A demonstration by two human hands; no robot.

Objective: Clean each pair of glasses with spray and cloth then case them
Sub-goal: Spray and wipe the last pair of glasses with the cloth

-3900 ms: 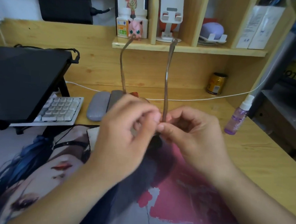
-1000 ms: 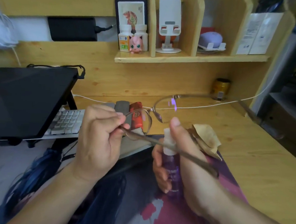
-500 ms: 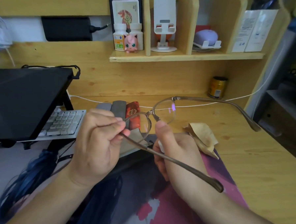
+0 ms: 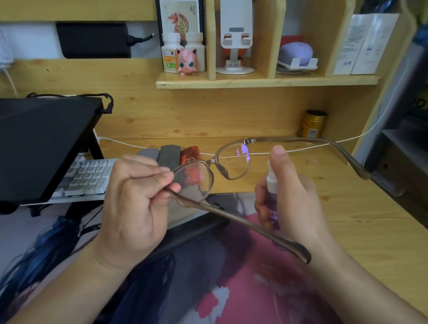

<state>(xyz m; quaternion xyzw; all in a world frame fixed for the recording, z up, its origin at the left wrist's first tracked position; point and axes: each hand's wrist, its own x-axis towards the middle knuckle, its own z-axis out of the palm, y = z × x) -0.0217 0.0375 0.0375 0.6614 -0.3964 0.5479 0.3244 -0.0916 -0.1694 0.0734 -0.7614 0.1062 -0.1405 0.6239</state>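
Observation:
My left hand [image 4: 136, 202] pinches the hinge corner of a pair of thin brown-framed glasses [image 4: 214, 162], held open above the desk with the temples pointing right. Fine droplets speckle the lens nearest that hand. My right hand [image 4: 290, 198] grips a small purple spray bottle [image 4: 272, 197] with a white nozzle, index finger raised on top, just right of the lenses. Three glasses cases lie behind: grey [image 4: 147, 152], dark grey [image 4: 169, 153], red-brown [image 4: 189, 154]. The cloth is hidden.
A black laptop on a stand [image 4: 35, 142] and a white keyboard [image 4: 88, 177] fill the left. A printed desk mat [image 4: 226, 286] lies under my arms. A gold can [image 4: 313, 123] and a white cable [image 4: 295, 151] sit at the back; shelf clutter above.
Earlier both hands held the glasses upright with the bottle standing at the right. Now my right hand grips the bottle, which has shifted right of the lenses, and droplets show on one lens.

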